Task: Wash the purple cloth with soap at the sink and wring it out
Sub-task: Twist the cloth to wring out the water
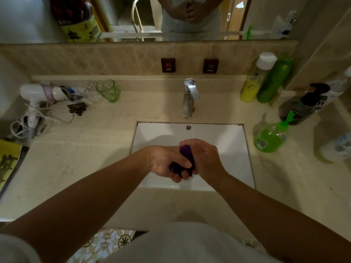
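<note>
We grip the bunched purple cloth with left hand and right hand over the sink (tap beyond).

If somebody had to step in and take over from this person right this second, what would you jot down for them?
Left hand: closed around the lower end of the purple cloth.
Right hand: closed around the cloth's upper end. The cloth is bunched tight between both hands, above the white sink.
Faucet: no water seen running.
Soap: the green pump bottle stands on the counter right of the sink, untouched now.
Done: apparently mid-wring; whether soaping is finished cannot be told, no suds show.
Left: finish wringing, then set the cloth down.
</note>
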